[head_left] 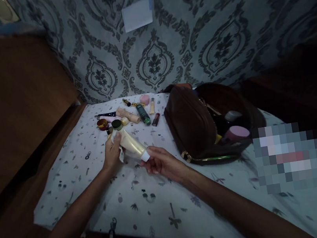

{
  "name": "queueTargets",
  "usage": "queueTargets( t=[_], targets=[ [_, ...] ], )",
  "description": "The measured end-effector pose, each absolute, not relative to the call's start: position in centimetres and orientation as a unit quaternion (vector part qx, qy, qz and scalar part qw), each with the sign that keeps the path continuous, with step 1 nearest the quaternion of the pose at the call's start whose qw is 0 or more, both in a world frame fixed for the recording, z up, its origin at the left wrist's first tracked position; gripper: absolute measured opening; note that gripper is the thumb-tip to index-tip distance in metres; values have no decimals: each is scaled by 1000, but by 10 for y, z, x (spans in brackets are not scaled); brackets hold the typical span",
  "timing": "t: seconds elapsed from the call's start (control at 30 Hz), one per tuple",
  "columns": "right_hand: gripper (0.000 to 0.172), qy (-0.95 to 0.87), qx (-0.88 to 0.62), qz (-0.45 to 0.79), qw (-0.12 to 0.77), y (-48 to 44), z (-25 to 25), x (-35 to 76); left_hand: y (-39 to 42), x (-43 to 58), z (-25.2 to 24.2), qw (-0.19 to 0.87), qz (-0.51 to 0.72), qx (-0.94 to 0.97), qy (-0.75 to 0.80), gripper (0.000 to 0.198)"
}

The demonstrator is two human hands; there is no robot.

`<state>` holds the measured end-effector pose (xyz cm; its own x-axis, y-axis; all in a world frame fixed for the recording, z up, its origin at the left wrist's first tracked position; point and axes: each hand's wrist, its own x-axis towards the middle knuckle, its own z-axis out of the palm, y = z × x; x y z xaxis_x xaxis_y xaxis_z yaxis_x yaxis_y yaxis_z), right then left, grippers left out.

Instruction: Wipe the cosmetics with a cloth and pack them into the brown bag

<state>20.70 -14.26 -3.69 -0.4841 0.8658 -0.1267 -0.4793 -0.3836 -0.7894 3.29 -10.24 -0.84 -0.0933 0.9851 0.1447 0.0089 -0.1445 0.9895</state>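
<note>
A pale yellow squeeze tube [132, 144] with a white cap is held up over the cloth, tilted with its cap toward the lower right. My right hand [161, 160] grips it at the cap end, fingers closed around the cap. At the tube's other end, my left hand [112, 150] is closed on a white tissue or wipe [121, 155] pressed against the tube. Just behind the hands lie several cosmetics, among them a dark green tube [142, 114], a beige tube [128, 114], an amber jar [102, 124] and a dark round jar [116, 124].
An open brown bag [189, 124] stands to the right, with a pink-topped item [238, 132] inside. A patterned white cloth [100, 207] covers the table. Wooden furniture [13, 105] rises at the left, and a papered wall [181, 32] closes off the back. A blurred patch lies at the right.
</note>
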Motion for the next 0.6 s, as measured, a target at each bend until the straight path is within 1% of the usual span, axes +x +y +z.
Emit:
queueTargets(
  t=[0.1, 0.27, 0.43, 0.6],
  targets=[
    [40, -390, -279, 784, 395, -144, -41, 204, -103, 34, -2, 429, 552, 518, 492, 53],
    [41, -415, -287, 756, 417, -144, -45, 202, -103, 44, 0, 454, 557, 477, 506, 54],
    [56, -434, -281, 762, 391, -144, -46, 204, -99, 51, -11, 416, 574, 455, 540, 47],
    [61, -449, -266, 768, 370, -146, -51, 202, -107, 55, -16, 395, 559, 498, 532, 42]
  ],
)
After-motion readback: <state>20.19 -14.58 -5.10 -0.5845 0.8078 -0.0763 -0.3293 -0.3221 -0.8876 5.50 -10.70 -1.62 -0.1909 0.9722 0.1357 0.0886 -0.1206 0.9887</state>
